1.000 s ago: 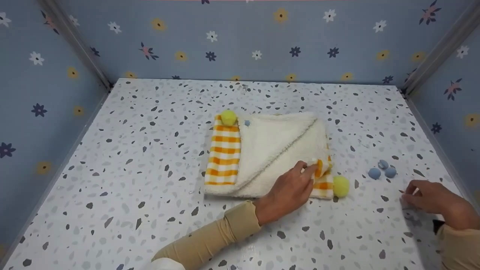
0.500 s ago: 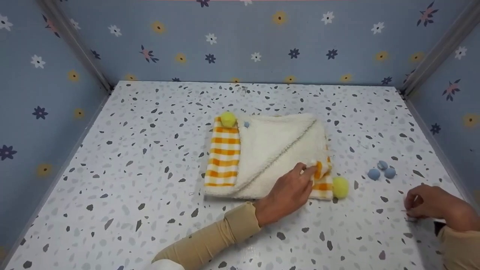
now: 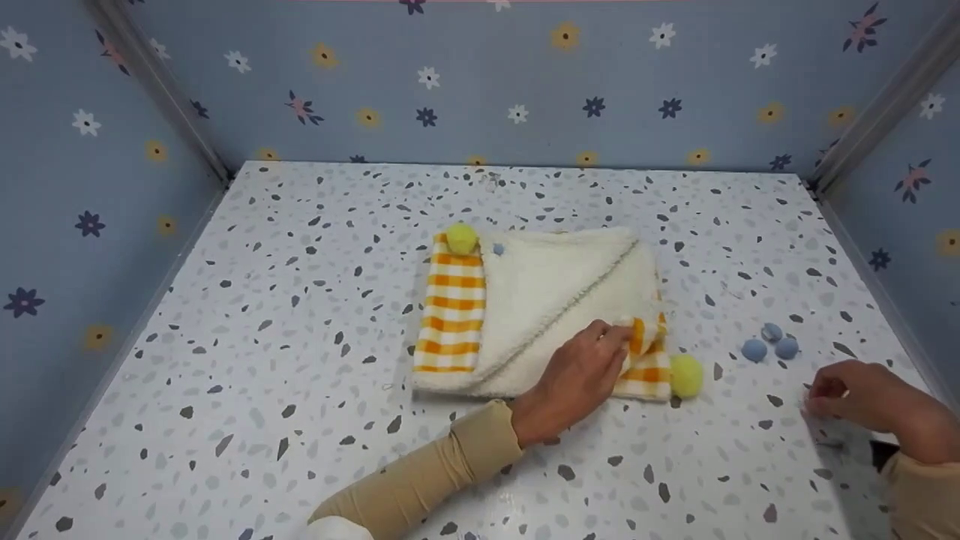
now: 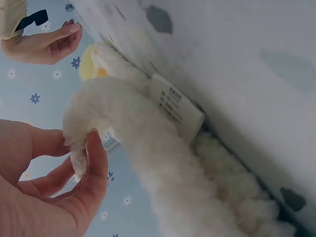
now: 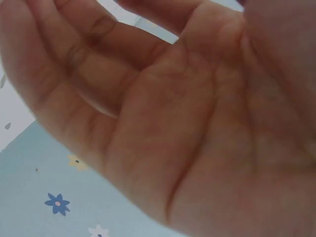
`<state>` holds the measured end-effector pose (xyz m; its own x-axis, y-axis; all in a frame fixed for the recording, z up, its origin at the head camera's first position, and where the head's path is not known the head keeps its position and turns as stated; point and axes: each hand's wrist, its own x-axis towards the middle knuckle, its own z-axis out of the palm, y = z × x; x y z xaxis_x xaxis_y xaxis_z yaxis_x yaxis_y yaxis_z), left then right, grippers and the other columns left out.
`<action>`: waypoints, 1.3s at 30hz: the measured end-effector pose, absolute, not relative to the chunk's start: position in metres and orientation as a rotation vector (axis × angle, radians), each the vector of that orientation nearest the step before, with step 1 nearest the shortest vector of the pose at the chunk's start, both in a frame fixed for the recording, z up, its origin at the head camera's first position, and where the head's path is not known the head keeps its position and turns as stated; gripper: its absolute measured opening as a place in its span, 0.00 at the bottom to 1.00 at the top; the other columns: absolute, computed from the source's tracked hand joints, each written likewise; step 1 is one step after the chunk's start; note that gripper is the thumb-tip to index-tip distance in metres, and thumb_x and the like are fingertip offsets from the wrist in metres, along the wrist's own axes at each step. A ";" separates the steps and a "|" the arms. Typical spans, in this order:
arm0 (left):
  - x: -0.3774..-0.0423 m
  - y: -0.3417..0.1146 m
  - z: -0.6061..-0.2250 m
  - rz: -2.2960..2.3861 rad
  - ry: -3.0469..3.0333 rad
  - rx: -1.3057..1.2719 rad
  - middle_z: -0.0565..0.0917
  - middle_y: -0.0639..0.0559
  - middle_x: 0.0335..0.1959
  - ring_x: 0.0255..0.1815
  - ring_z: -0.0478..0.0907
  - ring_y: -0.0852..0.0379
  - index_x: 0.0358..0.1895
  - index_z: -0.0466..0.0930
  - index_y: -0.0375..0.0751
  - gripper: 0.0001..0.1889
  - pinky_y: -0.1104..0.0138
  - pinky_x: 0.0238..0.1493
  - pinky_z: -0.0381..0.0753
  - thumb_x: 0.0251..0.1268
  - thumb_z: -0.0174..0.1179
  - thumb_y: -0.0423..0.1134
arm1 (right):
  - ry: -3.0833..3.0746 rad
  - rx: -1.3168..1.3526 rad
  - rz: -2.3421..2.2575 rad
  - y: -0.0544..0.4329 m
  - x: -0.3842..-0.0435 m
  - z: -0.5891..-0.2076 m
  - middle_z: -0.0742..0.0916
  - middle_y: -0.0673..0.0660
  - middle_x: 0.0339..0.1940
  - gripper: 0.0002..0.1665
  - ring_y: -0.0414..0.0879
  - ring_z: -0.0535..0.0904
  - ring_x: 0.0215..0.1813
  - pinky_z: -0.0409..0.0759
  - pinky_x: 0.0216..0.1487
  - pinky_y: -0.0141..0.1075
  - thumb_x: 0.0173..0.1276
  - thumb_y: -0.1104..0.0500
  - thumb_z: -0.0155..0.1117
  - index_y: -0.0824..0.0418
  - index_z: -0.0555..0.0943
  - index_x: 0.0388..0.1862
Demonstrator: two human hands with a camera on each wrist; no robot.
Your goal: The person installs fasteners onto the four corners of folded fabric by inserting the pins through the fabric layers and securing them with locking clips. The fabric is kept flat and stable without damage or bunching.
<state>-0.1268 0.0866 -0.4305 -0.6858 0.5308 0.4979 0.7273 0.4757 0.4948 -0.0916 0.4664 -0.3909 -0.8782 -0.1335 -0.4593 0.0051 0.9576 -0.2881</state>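
Observation:
A folded fleece blanket (image 3: 555, 277), cream on one face and orange-and-white checked on the other, lies mid-table with a yellow pompom (image 3: 462, 238) at its upper left and another yellow pompom (image 3: 685, 376) at its lower right. A small blue round piece (image 3: 499, 249) sits near its upper-left corner. My left hand (image 3: 577, 382) pinches a turned-up edge at the right side; in the left wrist view a white label (image 4: 175, 106) hangs beside it. My right hand (image 3: 874, 401) hovers low at the table's right, thumb and fingers bent together; whether they hold something thin cannot be made out.
Three small blue round pieces (image 3: 771, 343) lie grouped right of the blanket, just beyond the right hand. Blue flowered panels (image 3: 517, 75) stand around the back and sides of the speckled table (image 3: 315, 315).
My right hand shifted slightly and its fingertips drew in, then moved back out a little. The left hand keeps its pinch on the blanket edge. The camera view moved slightly.

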 end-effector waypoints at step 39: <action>-0.135 0.080 -0.428 -1.171 -2.453 -1.067 0.78 0.40 0.46 0.32 0.77 0.55 0.54 0.80 0.32 0.10 0.76 0.34 0.74 0.79 0.51 0.28 | 2.989 -0.684 -0.681 0.364 -0.139 -0.376 0.87 0.48 0.32 0.04 0.42 0.83 0.34 0.83 0.37 0.35 0.68 0.64 0.72 0.58 0.84 0.39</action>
<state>-0.1353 0.0801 -0.4278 -0.7119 0.5182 0.4739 0.6944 0.4188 0.5852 -0.1388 0.3641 -0.3763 -0.9050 -0.4149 0.0938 -0.4146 0.8110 -0.4127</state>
